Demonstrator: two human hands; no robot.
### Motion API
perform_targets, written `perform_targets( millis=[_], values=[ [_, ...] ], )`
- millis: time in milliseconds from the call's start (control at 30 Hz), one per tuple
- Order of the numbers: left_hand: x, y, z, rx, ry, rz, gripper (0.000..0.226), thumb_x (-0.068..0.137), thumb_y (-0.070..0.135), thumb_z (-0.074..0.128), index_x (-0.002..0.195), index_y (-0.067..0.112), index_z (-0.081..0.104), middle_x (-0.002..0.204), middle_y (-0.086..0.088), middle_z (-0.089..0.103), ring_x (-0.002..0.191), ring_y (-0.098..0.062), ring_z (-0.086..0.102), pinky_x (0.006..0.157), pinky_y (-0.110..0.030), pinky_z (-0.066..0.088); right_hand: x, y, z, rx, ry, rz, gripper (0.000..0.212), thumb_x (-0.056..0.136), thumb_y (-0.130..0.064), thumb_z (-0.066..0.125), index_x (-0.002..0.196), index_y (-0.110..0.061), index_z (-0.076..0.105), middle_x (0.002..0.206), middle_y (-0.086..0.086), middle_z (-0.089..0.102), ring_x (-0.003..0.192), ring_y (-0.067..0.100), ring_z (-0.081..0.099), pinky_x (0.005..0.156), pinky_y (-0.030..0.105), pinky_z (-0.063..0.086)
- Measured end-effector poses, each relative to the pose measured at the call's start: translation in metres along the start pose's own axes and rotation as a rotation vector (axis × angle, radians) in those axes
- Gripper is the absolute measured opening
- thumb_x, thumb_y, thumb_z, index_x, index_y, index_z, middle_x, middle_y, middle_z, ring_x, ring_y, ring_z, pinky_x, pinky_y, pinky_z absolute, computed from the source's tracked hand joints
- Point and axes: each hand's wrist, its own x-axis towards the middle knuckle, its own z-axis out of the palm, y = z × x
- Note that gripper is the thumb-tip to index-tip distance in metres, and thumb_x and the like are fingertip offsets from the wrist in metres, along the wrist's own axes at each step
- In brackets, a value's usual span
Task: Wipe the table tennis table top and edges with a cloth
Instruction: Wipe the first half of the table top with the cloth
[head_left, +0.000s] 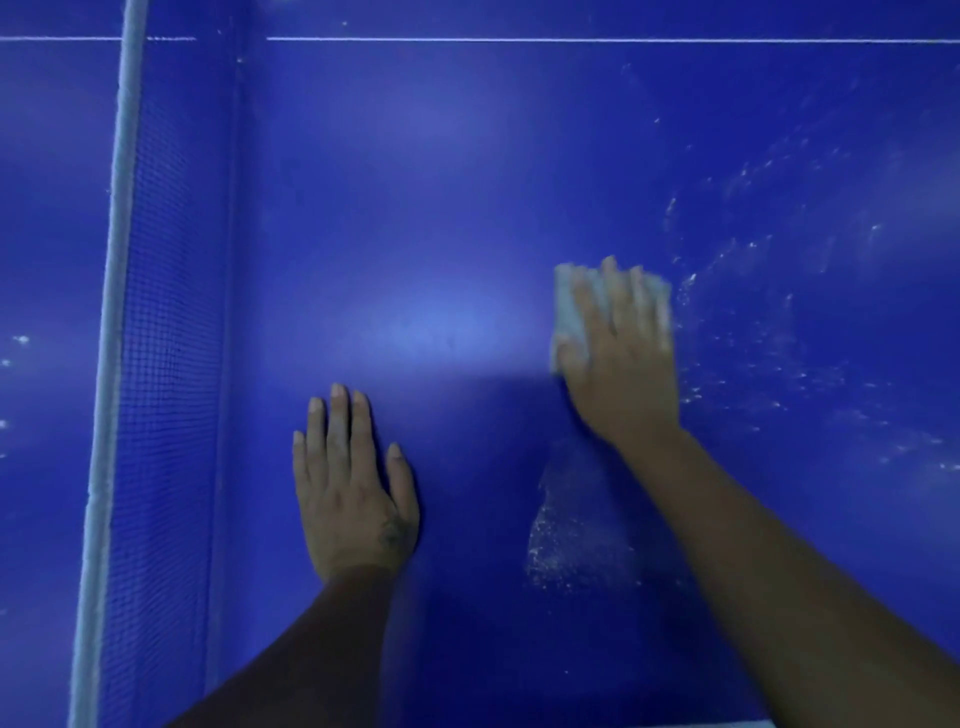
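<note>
**Cloth under the right hand on the blue table top**

A small pale folded cloth (569, 312) lies flat on the blue table tennis table top (415, 182), right of the middle of the view. The right hand (623, 358) lies over it with its fingers stretched out and pressing down. The cloth shows past the fingers on the left and at their tips. Hand and cloth are both blurred, so the cloth's folds cannot be made out.

The left hand (350, 488) rests palm down on the bare surface, nearer the person and to the left of the cloth. Its fingers are straight and close together, its thumb is out to the side, and it holds nothing. The two hands are apart.

A scatter of white specks (753, 312) fans out across the surface to the right of the cloth. A smaller speckled patch (566, 540) lies beside the right forearm, between the two arms.

On the left, the dark mesh net (166, 364) runs away from the person, topped by a pale tape band (117, 260). A thin white painted line (571, 39) crosses the table at the far edge of the view.
</note>
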Motion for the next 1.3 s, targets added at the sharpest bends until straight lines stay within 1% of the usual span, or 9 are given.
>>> perform_targets(
  millis=[100, 267, 367, 467, 600, 833, 1000, 1100, 1300],
  values=[
    [0.002, 0.001, -0.002, -0.002, 0.000, -0.008, 0.062, 0.110, 0.030, 0.043, 0.167, 0.005, 0.037, 0.178, -0.009, 0.028, 0.167, -0.029, 0.018, 0.134, -0.057, 0.019, 0.013, -0.021, -0.005, 0.001, -0.015, 0.148, 0.065, 0.111, -0.041, 0.030, 0.171, -0.018, 0.024, 0.176, 0.020, 0.023, 0.162, 0.046, 0.019, 0.131, 0.066, 0.009],
    [0.001, 0.002, -0.003, 0.005, 0.000, -0.018, 0.060, 0.110, 0.026, 0.041, 0.165, 0.002, 0.039, 0.177, -0.011, 0.029, 0.166, -0.031, 0.021, 0.134, -0.058, 0.020, -0.062, -0.108, 0.010, 0.160, -0.116, -0.257, 0.065, 0.110, -0.039, 0.041, 0.171, -0.021, 0.026, 0.178, 0.014, 0.018, 0.165, 0.039, 0.013, 0.132, 0.065, 0.009],
    [0.001, 0.001, -0.001, 0.014, 0.002, -0.008, 0.060, 0.110, 0.025, 0.041, 0.166, 0.003, 0.038, 0.177, -0.011, 0.029, 0.166, -0.032, 0.021, 0.134, -0.057, 0.019, -0.076, -0.082, 0.009, 0.162, -0.134, -0.343, 0.064, 0.110, -0.040, 0.045, 0.169, -0.022, 0.032, 0.178, 0.010, 0.022, 0.165, 0.036, 0.017, 0.132, 0.064, 0.014],
    [0.001, 0.003, -0.003, 0.014, 0.001, -0.010, 0.060, 0.110, 0.026, 0.041, 0.166, 0.003, 0.037, 0.177, -0.010, 0.028, 0.167, -0.031, 0.019, 0.134, -0.058, 0.019, -0.039, -0.029, 0.005, 0.052, -0.032, -0.196, 0.061, 0.110, -0.037, 0.045, 0.167, -0.015, 0.038, 0.172, 0.017, 0.034, 0.160, 0.045, 0.029, 0.129, 0.067, 0.019],
    [0.001, 0.004, -0.004, 0.018, -0.001, -0.014, 0.060, 0.111, 0.026, 0.041, 0.166, 0.003, 0.036, 0.178, -0.010, 0.027, 0.167, -0.031, 0.019, 0.134, -0.058, 0.019, -0.002, -0.024, -0.005, 0.012, -0.070, 0.073, 0.066, 0.111, -0.041, 0.031, 0.172, -0.019, 0.020, 0.178, 0.018, 0.017, 0.164, 0.045, 0.012, 0.131, 0.066, 0.006],
    [0.001, 0.002, -0.001, 0.017, 0.017, -0.004, 0.060, 0.111, 0.025, 0.039, 0.167, 0.004, 0.036, 0.178, -0.010, 0.027, 0.167, -0.030, 0.017, 0.135, -0.055, 0.016, -0.116, -0.095, 0.004, 0.149, -0.189, -0.320, 0.058, 0.117, -0.040, 0.023, 0.172, -0.022, 0.021, 0.180, 0.010, 0.011, 0.167, 0.036, 0.005, 0.132, 0.066, 0.009],
    [0.001, 0.006, -0.002, 0.008, 0.032, -0.016, 0.059, 0.111, 0.026, 0.038, 0.167, 0.005, 0.036, 0.177, -0.010, 0.029, 0.167, -0.031, 0.019, 0.136, -0.052, 0.013, -0.073, -0.026, 0.000, -0.025, -0.088, -0.023, 0.058, 0.117, -0.038, 0.028, 0.171, -0.018, 0.025, 0.178, 0.015, 0.019, 0.164, 0.044, 0.017, 0.131, 0.067, 0.011],
    [0.001, 0.006, -0.004, 0.003, 0.013, -0.012, 0.059, 0.112, 0.027, 0.036, 0.167, 0.005, 0.036, 0.177, -0.012, 0.030, 0.166, -0.034, 0.020, 0.135, -0.054, 0.014, -0.041, -0.038, -0.004, -0.010, -0.075, 0.134, 0.062, 0.117, -0.045, 0.019, 0.173, -0.021, 0.013, 0.180, 0.014, 0.012, 0.166, 0.042, 0.010, 0.132, 0.063, 0.005],
    [0.001, 0.005, -0.008, -0.015, -0.010, -0.007, 0.059, 0.112, 0.028, 0.035, 0.167, 0.004, 0.036, 0.177, -0.013, 0.029, 0.166, -0.034, 0.020, 0.135, -0.055, 0.014, -0.132, -0.117, 0.007, 0.108, -0.092, -0.050, 0.059, 0.117, -0.039, 0.027, 0.172, -0.018, 0.023, 0.179, 0.015, 0.014, 0.167, 0.040, 0.006, 0.131, 0.065, 0.012]
  ],
)
